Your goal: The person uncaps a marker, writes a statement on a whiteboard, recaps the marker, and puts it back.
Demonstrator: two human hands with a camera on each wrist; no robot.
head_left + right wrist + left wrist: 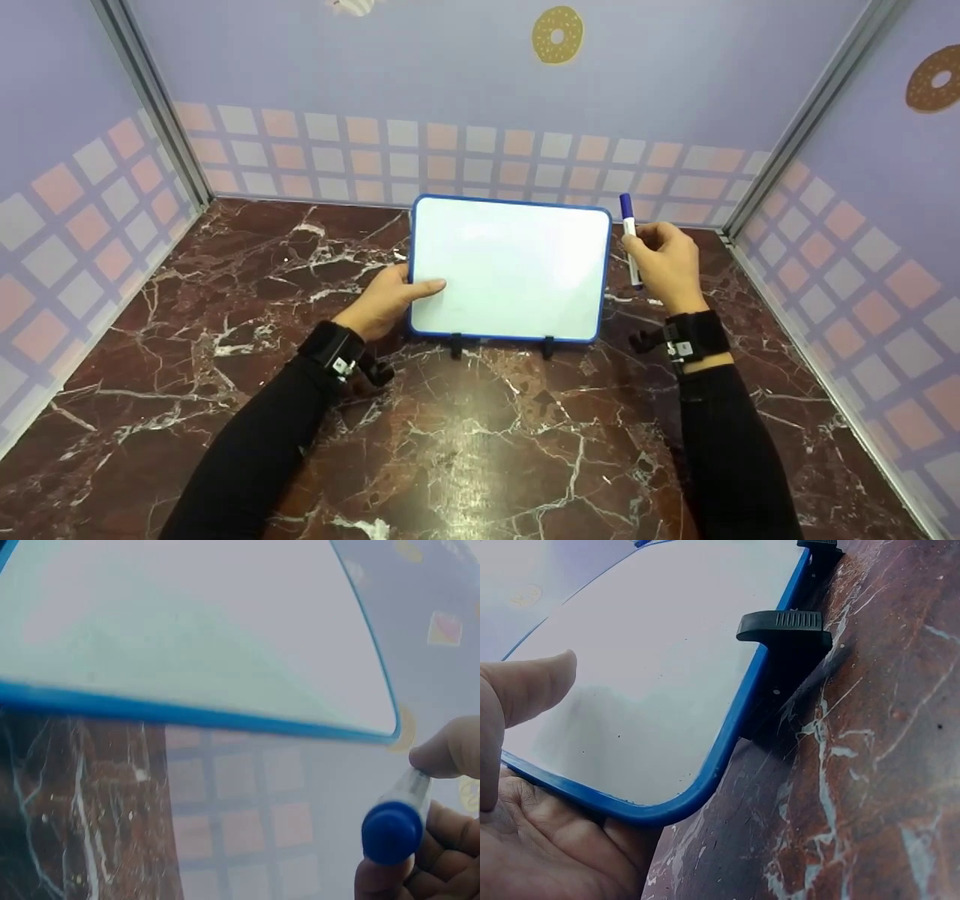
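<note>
A small whiteboard (517, 262) with a blue frame stands tilted back on black stand feet (456, 346). Its white face bears no visible writing. My left hand (386, 300) grips the board's left edge, thumb on the front and the other fingers behind, as the left wrist view also shows. To the right of the board, apart from it, my right hand (670, 262) pinches a marker (631, 244) between thumb and fingers. The marker is held nearly upright, its blue cap (626, 204) at the top. In the right wrist view the marker's blue end (391, 832) faces the camera.
Beneath everything lies a dark red marbled tabletop (480, 450). Pale purple walls (450, 82) with checks and doughnut pictures enclose it at the back and both sides. Black straps with small cameras (694, 345) sit on both wrists.
</note>
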